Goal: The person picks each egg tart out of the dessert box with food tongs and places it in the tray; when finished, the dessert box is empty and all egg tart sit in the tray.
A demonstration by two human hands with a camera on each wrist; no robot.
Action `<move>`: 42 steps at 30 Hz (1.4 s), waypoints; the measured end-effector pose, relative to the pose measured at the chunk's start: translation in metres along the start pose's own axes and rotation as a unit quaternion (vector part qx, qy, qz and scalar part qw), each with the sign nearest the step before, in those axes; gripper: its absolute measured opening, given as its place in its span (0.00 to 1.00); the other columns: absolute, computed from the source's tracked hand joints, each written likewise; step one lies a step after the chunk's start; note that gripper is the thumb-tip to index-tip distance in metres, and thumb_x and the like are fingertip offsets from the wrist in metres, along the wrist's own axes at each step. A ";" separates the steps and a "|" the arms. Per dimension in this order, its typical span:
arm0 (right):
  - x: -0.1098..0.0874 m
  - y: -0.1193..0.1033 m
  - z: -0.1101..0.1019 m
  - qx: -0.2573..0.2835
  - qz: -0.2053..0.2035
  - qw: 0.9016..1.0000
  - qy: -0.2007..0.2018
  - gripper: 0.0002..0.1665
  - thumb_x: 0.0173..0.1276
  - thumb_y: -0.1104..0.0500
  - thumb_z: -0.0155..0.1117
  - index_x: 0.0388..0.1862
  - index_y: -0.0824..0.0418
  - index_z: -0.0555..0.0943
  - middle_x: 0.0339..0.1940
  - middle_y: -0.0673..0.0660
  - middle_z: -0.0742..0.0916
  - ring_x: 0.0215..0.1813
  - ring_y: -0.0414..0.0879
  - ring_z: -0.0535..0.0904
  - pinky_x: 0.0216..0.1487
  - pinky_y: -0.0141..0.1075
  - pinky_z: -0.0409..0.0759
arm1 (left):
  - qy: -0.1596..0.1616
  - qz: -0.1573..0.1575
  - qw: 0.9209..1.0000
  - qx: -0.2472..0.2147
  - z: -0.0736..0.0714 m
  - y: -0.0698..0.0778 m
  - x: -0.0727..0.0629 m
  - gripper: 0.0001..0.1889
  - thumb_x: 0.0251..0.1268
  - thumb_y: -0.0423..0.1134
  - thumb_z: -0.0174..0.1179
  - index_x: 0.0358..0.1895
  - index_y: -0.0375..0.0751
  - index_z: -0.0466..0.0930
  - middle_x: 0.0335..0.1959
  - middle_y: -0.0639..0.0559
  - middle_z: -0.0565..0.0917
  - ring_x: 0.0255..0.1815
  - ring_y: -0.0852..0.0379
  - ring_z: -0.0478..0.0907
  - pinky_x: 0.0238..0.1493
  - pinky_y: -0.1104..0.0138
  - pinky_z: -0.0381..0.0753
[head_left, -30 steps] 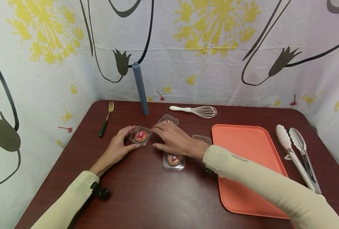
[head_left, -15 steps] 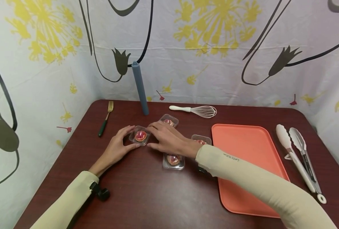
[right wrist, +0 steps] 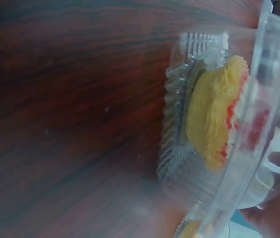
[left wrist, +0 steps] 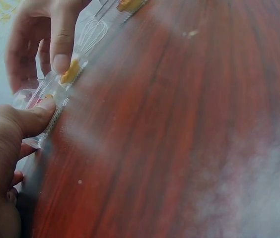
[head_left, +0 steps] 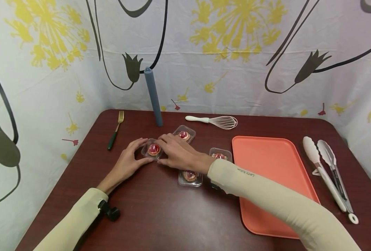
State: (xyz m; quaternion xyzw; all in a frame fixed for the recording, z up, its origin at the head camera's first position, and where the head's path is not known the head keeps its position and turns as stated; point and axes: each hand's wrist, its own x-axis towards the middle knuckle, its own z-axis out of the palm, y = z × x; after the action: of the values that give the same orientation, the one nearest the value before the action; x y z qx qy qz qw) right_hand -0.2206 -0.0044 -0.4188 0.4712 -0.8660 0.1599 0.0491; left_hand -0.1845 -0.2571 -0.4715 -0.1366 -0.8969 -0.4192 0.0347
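In the head view a clear plastic box with a red-topped tart (head_left: pixel 154 150) sits left of the table's middle. My left hand (head_left: pixel 127 162) holds its left side, thumb low and fingers high. My right hand (head_left: pixel 180 151) has its thumb and fingers on the box's right side, covering part of it. In the left wrist view the left thumb (left wrist: pixel 43 111) presses the box and the right thumb (left wrist: pixel 62 54) reaches down beside it. Another boxed tart (head_left: pixel 190 175) lies under the right wrist, and looms close in the right wrist view (right wrist: pixel 214 114).
More boxed tarts lie behind the right hand (head_left: pixel 184 135) and beside the tray (head_left: pixel 219 153). An orange tray (head_left: pixel 267 153) lies right, tongs (head_left: pixel 326 170) beyond it. Along the back are a whisk (head_left: pixel 216 121), a blue stick (head_left: pixel 154 97) and a green-handled fork (head_left: pixel 116 130).
My right hand has moved left onto the right side of the boxed tart, uncovering more of the boxes behind it and by the tray. The left hand stays in place.
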 end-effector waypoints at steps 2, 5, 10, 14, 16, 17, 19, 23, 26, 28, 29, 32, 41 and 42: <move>0.001 0.000 0.001 0.001 0.002 1.000 -0.002 0.40 0.73 0.48 0.81 0.75 0.65 0.78 0.66 0.60 0.83 0.65 0.53 0.80 0.70 0.46 0.80 | 0.002 0.002 1.000 0.002 0.000 0.000 0.001 0.42 0.68 0.39 0.80 0.82 0.37 0.71 0.82 0.34 0.71 0.87 0.36 0.59 0.83 0.37 0.62; 0.002 -0.001 0.002 0.001 0.005 1.000 -0.008 0.42 0.73 0.49 0.81 0.78 0.65 0.76 0.64 0.59 0.82 0.63 0.52 0.79 0.67 0.45 0.81 | 0.003 0.004 1.000 0.005 0.001 0.000 0.001 0.42 0.68 0.39 0.80 0.82 0.37 0.71 0.81 0.34 0.71 0.87 0.36 0.60 0.82 0.37 0.63; 0.005 -0.003 0.004 -0.009 0.007 1.000 -0.017 0.41 0.74 0.51 0.79 0.79 0.64 0.75 0.63 0.59 0.80 0.59 0.51 0.77 0.62 0.42 0.81 | 0.003 0.007 1.000 0.005 0.000 -0.001 0.001 0.41 0.68 0.39 0.80 0.81 0.37 0.71 0.81 0.34 0.71 0.86 0.36 0.60 0.81 0.37 0.64; 0.008 -0.006 0.004 -0.016 0.013 1.000 -0.024 0.39 0.75 0.51 0.78 0.78 0.64 0.75 0.65 0.59 0.81 0.62 0.52 0.78 0.64 0.43 0.81 | 0.002 0.006 1.000 0.010 0.000 -0.002 0.000 0.41 0.68 0.38 0.80 0.81 0.36 0.71 0.81 0.33 0.71 0.85 0.36 0.62 0.81 0.37 0.66; 0.009 -0.007 0.003 -0.018 0.017 0.999 -0.029 0.39 0.75 0.51 0.78 0.78 0.64 0.75 0.67 0.60 0.82 0.64 0.53 0.78 0.66 0.43 0.81 | 0.003 0.006 1.000 0.012 0.000 -0.002 0.000 0.41 0.68 0.38 0.80 0.81 0.36 0.71 0.80 0.33 0.72 0.85 0.36 0.63 0.80 0.37 0.67; 0.009 -0.007 0.003 -0.019 0.019 0.999 -0.031 0.39 0.75 0.51 0.78 0.78 0.64 0.75 0.68 0.60 0.82 0.66 0.53 0.78 0.68 0.44 0.81 | 0.004 0.006 1.000 0.013 0.000 -0.002 0.000 0.41 0.68 0.37 0.80 0.81 0.36 0.71 0.80 0.33 0.72 0.84 0.36 0.64 0.80 0.37 0.67; 0.010 -0.008 0.003 -0.019 0.021 0.999 -0.032 0.39 0.75 0.51 0.78 0.78 0.64 0.75 0.70 0.60 0.82 0.68 0.54 0.78 0.70 0.44 0.80 | 0.005 0.007 1.000 0.013 0.000 -0.003 0.000 0.41 0.67 0.37 0.80 0.81 0.36 0.71 0.79 0.33 0.73 0.83 0.36 0.65 0.79 0.37 0.68; 0.009 -0.008 0.002 -0.009 0.025 0.999 -0.031 0.39 0.75 0.51 0.78 0.78 0.64 0.76 0.71 0.61 0.83 0.70 0.54 0.78 0.71 0.45 0.80 | 0.007 0.012 1.000 0.012 0.001 -0.003 0.001 0.40 0.67 0.36 0.81 0.80 0.36 0.72 0.77 0.34 0.75 0.83 0.36 0.65 0.79 0.37 0.68; 0.009 -0.008 0.001 0.003 0.029 0.999 -0.031 0.40 0.74 0.52 0.78 0.79 0.64 0.76 0.71 0.61 0.82 0.70 0.55 0.78 0.71 0.45 0.80 | 0.009 0.015 1.000 0.015 0.001 -0.003 0.001 0.40 0.66 0.36 0.81 0.79 0.36 0.73 0.77 0.34 0.76 0.82 0.35 0.65 0.79 0.36 0.67; 0.008 -0.008 0.000 0.009 0.031 0.999 -0.032 0.40 0.74 0.52 0.78 0.79 0.64 0.76 0.71 0.61 0.82 0.70 0.55 0.78 0.71 0.45 0.80 | 0.009 0.017 1.000 0.017 0.001 -0.003 0.001 0.40 0.66 0.36 0.81 0.79 0.36 0.73 0.76 0.34 0.76 0.82 0.35 0.66 0.78 0.36 0.67; 0.008 -0.008 0.000 0.010 0.032 0.999 -0.033 0.40 0.74 0.52 0.78 0.79 0.64 0.76 0.71 0.61 0.82 0.70 0.55 0.78 0.71 0.45 0.80 | 0.009 0.017 1.000 0.017 0.001 -0.003 0.001 0.40 0.66 0.36 0.81 0.79 0.36 0.73 0.76 0.34 0.77 0.82 0.35 0.66 0.78 0.36 0.67; 0.009 -0.008 -0.001 0.010 0.033 0.999 -0.035 0.40 0.74 0.52 0.78 0.79 0.64 0.76 0.70 0.61 0.82 0.69 0.54 0.78 0.71 0.45 0.80 | 0.010 0.019 1.000 0.016 0.001 -0.002 0.001 0.40 0.66 0.36 0.81 0.79 0.35 0.73 0.75 0.33 0.77 0.81 0.34 0.66 0.78 0.36 0.68; 0.010 -0.007 -0.004 0.013 0.014 0.999 -0.036 0.39 0.74 0.52 0.79 0.77 0.66 0.76 0.67 0.63 0.83 0.67 0.56 0.79 0.70 0.45 0.80 | 0.016 0.031 0.999 0.024 0.002 -0.003 0.000 0.38 0.67 0.36 0.80 0.78 0.35 0.74 0.74 0.34 0.79 0.82 0.35 0.66 0.77 0.38 0.70; 0.010 -0.007 -0.005 0.017 0.014 0.999 -0.038 0.39 0.74 0.52 0.78 0.77 0.66 0.76 0.68 0.63 0.83 0.67 0.56 0.79 0.70 0.46 0.80 | 0.016 0.031 0.999 0.024 0.002 -0.003 0.000 0.38 0.67 0.35 0.80 0.77 0.35 0.74 0.73 0.34 0.79 0.82 0.35 0.66 0.77 0.38 0.70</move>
State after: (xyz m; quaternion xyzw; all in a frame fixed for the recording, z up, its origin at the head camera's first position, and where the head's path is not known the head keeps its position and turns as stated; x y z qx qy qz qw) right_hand -0.2209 -0.0143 -0.4104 0.4654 -0.8710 0.1570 0.0057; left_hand -0.1849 -0.2575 -0.4748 -0.1567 -0.9014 -0.3981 0.0659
